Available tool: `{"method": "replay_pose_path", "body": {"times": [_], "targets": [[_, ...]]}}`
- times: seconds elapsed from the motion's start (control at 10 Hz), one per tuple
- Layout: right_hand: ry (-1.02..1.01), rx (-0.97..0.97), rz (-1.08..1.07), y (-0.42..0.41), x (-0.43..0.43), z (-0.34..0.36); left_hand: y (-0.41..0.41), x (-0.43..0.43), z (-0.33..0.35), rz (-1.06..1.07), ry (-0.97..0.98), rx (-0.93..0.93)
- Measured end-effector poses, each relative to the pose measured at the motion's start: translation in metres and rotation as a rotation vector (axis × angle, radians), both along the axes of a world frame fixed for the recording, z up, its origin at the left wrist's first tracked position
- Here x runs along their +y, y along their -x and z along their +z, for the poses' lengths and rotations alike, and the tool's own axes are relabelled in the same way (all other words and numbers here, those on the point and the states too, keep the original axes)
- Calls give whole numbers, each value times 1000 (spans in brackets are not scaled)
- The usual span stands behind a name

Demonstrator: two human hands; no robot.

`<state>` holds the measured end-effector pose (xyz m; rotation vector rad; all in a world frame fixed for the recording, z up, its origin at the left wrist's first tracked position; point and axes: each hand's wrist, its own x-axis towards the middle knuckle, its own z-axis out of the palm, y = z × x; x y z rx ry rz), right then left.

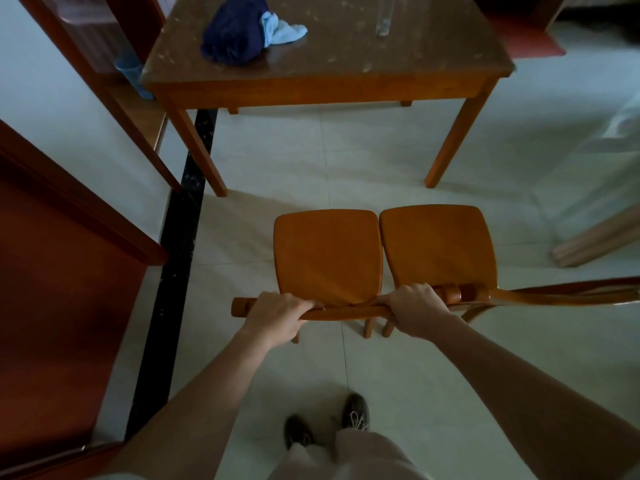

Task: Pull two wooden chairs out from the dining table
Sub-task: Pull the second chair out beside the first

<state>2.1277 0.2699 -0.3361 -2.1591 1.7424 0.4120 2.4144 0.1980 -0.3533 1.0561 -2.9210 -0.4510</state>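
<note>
On the top rails of two orange-brown wooden chairs our fingers (313, 304) are curled tight, each hand gripping one backrest. Our left hand (277, 315) wraps the flat top rail of the left wooden chair (327, 258), thumb under and knuckles up. Our right hand (415, 308) closes over the rail where the two backrests meet, and we cannot tell for certain which rail lies under the palm, though the curved rail of the right wooden chair (438, 244) runs off to the right from it. Both forearms reach forward, bare, from the bottom of the view.

The two chairs stand side by side on the pale tiled floor (346, 157), their square seats touching along the inner edges and facing away from us. They sit well clear of the brown wooden counter (325, 84), with open floor between the seat fronts and the counter's near legs.

On the worn counter top lie a crumpled dark blue cloth (235, 29) with a light blue cloth (282, 29) touching its right side, and farther right a clear, blurred object we cannot make out. A black strip (180, 237) runs along the floor to the left, beside dark red-brown wooden panels (52, 289). Below us we see pale trousers and two dark shoes (355, 412).
</note>
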Motion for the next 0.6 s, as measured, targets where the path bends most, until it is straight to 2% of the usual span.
{"method": "replay_pose_path", "body": {"times": [0.3, 0.5, 0.6], "targets": [[33, -4, 3, 16, -2, -9, 12, 2, -2, 20, 29, -20], [80, -19, -21, 19, 0, -12, 15, 6, -2, 50, 0, -74], [32, -84, -50, 16, 0, -6, 20, 10, 8, 92, -62, -101]]}}
